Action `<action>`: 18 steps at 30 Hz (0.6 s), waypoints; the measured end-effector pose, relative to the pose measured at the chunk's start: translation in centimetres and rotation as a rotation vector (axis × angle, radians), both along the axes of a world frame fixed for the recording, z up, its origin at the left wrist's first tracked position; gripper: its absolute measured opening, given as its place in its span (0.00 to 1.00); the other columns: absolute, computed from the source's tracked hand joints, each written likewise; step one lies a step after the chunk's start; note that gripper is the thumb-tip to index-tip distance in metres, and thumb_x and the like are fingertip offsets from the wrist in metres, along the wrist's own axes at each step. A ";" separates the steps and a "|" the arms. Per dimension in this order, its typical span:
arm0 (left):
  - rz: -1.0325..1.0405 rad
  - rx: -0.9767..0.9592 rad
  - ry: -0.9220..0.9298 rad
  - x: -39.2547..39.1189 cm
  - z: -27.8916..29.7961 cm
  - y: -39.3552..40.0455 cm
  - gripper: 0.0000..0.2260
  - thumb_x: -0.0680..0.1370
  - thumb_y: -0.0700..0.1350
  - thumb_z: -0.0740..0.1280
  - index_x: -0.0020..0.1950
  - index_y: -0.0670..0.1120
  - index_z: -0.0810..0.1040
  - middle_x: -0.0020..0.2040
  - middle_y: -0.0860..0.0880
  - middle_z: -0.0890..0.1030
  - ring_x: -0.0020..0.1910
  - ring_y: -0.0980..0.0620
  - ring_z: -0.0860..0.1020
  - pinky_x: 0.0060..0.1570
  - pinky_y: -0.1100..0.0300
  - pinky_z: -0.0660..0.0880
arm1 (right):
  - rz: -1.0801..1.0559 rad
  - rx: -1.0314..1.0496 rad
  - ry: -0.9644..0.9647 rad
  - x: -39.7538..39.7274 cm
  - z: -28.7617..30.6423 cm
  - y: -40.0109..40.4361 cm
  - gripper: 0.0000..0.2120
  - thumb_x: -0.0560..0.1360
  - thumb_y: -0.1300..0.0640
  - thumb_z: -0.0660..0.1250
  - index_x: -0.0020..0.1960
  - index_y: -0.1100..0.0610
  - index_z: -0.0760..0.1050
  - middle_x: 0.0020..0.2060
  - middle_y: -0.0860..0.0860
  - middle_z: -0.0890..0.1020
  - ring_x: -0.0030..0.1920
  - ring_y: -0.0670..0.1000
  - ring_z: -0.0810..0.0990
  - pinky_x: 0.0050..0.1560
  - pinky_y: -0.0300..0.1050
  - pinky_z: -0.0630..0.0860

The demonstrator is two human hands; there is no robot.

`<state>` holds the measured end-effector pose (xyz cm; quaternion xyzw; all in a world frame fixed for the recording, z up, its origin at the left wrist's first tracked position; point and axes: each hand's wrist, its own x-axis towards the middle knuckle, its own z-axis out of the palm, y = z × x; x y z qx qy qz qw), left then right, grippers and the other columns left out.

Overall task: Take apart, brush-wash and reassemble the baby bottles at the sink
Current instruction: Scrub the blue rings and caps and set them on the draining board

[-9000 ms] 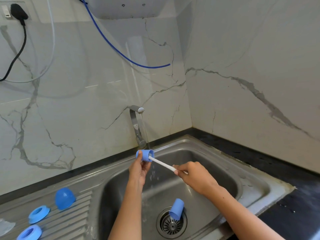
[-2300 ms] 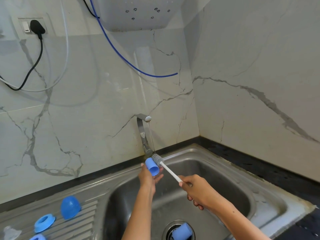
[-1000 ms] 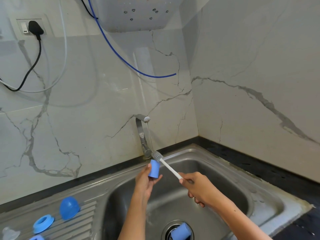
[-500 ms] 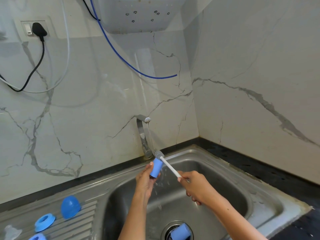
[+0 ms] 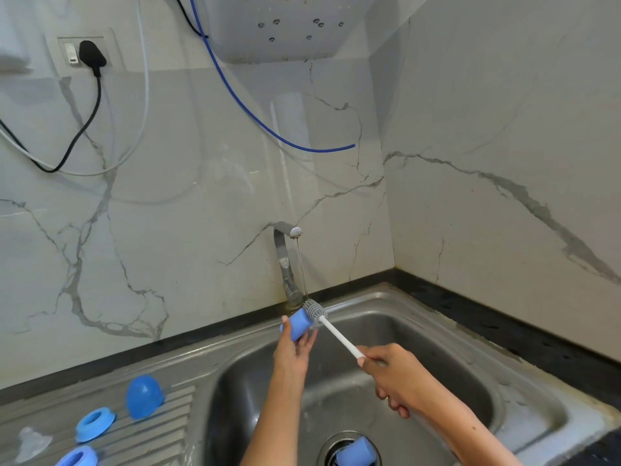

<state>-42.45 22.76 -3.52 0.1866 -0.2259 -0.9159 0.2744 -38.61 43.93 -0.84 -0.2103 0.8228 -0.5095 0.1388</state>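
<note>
Bottle (image 5: 298,325) in left hand (image 5: 292,351); right hand (image 5: 391,375) holds brush (image 5: 331,327) over sink (image 5: 504,381).

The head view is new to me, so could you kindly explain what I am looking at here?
The camera sits on a person's head, looking down at a steel sink. The left hand holds a small blue plastic bottle body; the right hand holds a white-handled brush with grey bristles at its mouth, under a thin stream from the metal tap. Another blue bottle body lies on the drain. On the ribbed drainboard lie a blue dome cap and two blue rings.
</note>
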 end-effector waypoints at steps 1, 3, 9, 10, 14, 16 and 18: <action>-0.013 0.014 -0.007 -0.1 0.0 -0.1 0.10 0.80 0.42 0.64 0.56 0.36 0.72 0.65 0.33 0.72 0.48 0.40 0.76 0.64 0.44 0.70 | -0.001 0.007 0.003 0.0 0.0 0.0 0.15 0.81 0.52 0.57 0.65 0.41 0.74 0.27 0.50 0.70 0.19 0.45 0.64 0.20 0.35 0.64; -0.045 0.003 -0.041 0.1 0.1 -0.4 0.12 0.79 0.41 0.65 0.59 0.37 0.71 0.54 0.33 0.76 0.44 0.41 0.76 0.50 0.50 0.79 | 0.001 0.012 0.011 0.0 0.0 0.2 0.15 0.81 0.52 0.57 0.65 0.41 0.73 0.28 0.50 0.70 0.20 0.45 0.64 0.21 0.36 0.65; -0.148 -0.156 -0.153 0.8 0.4 -1.8 0.06 0.78 0.42 0.66 0.50 0.40 0.72 0.39 0.40 0.79 0.40 0.47 0.75 0.30 0.61 0.77 | 0.001 0.016 0.034 0.1 0.1 0.5 0.15 0.81 0.51 0.57 0.64 0.40 0.73 0.28 0.51 0.69 0.22 0.46 0.63 0.22 0.36 0.63; -0.145 -0.179 -0.170 0.9 0.4 -2.0 0.06 0.78 0.42 0.67 0.48 0.41 0.72 0.38 0.41 0.79 0.40 0.48 0.75 0.33 0.61 0.76 | 0.004 0.021 0.031 0.1 0.0 0.5 0.15 0.81 0.51 0.57 0.65 0.40 0.73 0.28 0.51 0.69 0.22 0.46 0.63 0.22 0.36 0.63; -0.185 -0.209 -0.163 1.1 0.1 -2.3 0.08 0.78 0.46 0.66 0.49 0.41 0.74 0.43 0.42 0.79 0.40 0.48 0.76 0.26 0.64 0.77 | 0.017 0.033 0.032 0.2 0.0 0.4 0.15 0.81 0.51 0.57 0.66 0.41 0.72 0.29 0.51 0.70 0.23 0.46 0.63 0.22 0.36 0.64; -0.254 -0.232 -0.168 1.0 0.0 -1.9 0.09 0.78 0.45 0.66 0.52 0.39 0.75 0.47 0.41 0.78 0.43 0.46 0.77 0.30 0.58 0.79 | 0.022 0.040 0.037 0.2 0.0 0.1 0.14 0.81 0.50 0.57 0.65 0.41 0.73 0.28 0.51 0.70 0.22 0.46 0.63 0.22 0.37 0.64; -0.268 -0.251 -0.164 0.7 -0.1 -1.5 0.09 0.79 0.44 0.65 0.54 0.39 0.75 0.48 0.41 0.79 0.44 0.46 0.77 0.41 0.53 0.79 | 0.019 0.046 0.045 0.1 -0.2 -0.2 0.14 0.81 0.50 0.57 0.64 0.42 0.74 0.28 0.50 0.69 0.22 0.46 0.63 0.22 0.37 0.63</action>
